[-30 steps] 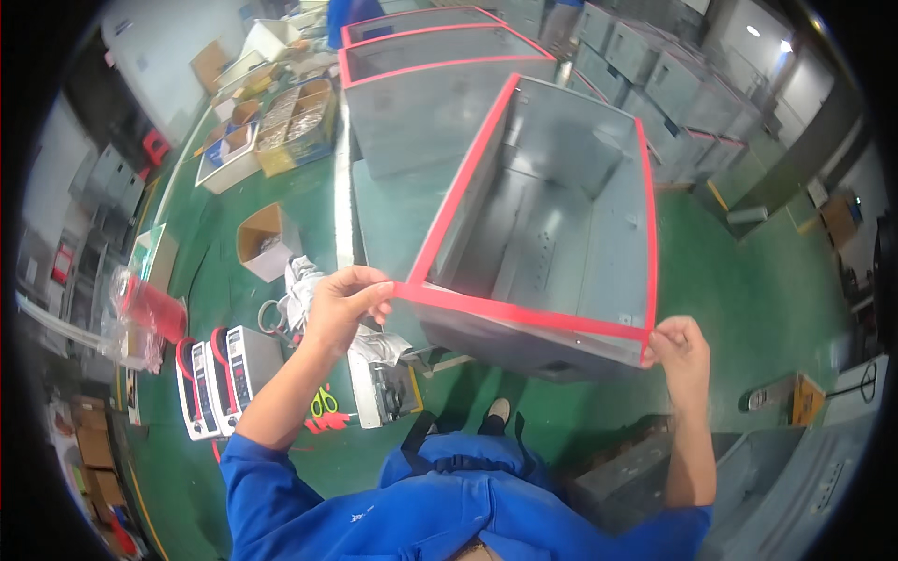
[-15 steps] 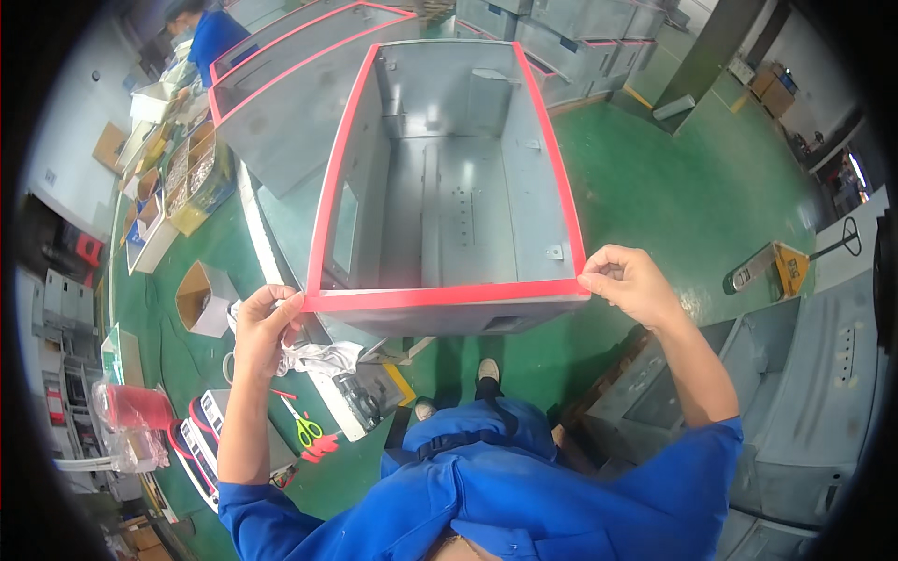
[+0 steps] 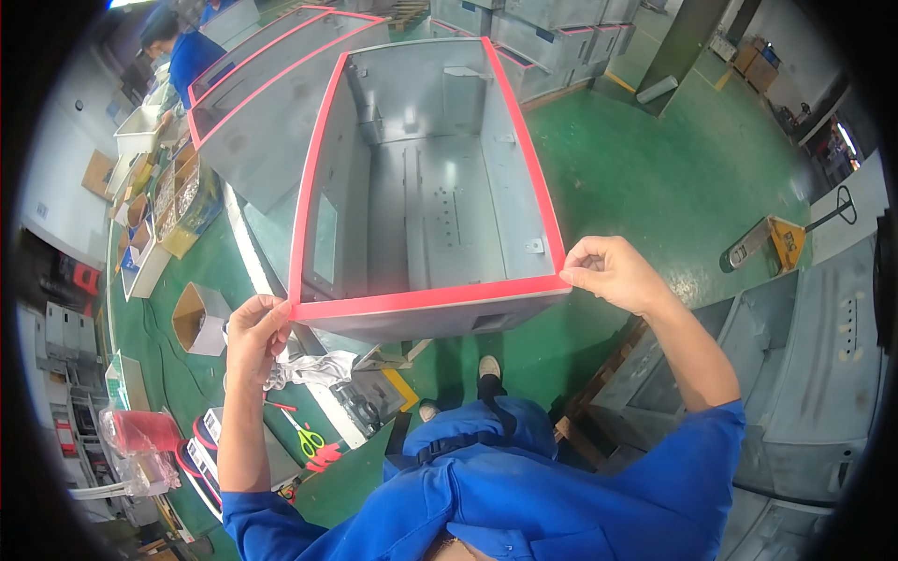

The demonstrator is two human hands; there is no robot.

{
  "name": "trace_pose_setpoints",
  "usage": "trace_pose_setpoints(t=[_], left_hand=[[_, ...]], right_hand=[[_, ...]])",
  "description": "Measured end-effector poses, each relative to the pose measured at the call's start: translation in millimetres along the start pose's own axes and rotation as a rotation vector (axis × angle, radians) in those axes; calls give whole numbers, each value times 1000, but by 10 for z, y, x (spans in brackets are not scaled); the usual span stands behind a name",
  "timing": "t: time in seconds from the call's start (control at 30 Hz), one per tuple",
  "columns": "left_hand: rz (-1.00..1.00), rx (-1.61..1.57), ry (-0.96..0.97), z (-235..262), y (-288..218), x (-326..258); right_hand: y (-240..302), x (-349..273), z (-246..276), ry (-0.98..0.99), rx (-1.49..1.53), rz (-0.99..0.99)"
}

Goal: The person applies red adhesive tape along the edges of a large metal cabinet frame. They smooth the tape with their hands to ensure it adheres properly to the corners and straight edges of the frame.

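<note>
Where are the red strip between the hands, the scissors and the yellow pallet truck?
Red strip [image 3: 430,298]: head view, middle of its length.
Scissors [image 3: 305,435]: head view, green handles.
Yellow pallet truck [image 3: 788,243]: head view, yellow body.

No wording is clear enough to read. At the right, dark print [image 3: 791,242] stands on the yellow body of a pallet truck [image 3: 784,257], too small to make out. On the pale wall [image 3: 65,173] at the left, a small greyish mark [image 3: 42,212] is too blurred to tell.
</note>
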State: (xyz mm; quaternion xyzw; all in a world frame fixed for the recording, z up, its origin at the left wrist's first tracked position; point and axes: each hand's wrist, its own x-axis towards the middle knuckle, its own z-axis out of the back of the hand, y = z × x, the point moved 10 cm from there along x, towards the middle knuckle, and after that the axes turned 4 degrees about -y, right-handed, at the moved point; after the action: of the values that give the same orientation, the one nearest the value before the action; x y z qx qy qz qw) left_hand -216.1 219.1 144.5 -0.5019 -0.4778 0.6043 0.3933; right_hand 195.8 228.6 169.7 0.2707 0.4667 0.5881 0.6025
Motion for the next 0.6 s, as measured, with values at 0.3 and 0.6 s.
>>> trace_pose_setpoints(t=[0.3, 0.6], left_hand=[[4, -2, -10, -6, 0, 6], [-3, 23, -31, -9, -9, 2]], right_hand=[[-51, 22, -4, 31, -17, 36], [-80, 20, -5, 37, 40, 7]])
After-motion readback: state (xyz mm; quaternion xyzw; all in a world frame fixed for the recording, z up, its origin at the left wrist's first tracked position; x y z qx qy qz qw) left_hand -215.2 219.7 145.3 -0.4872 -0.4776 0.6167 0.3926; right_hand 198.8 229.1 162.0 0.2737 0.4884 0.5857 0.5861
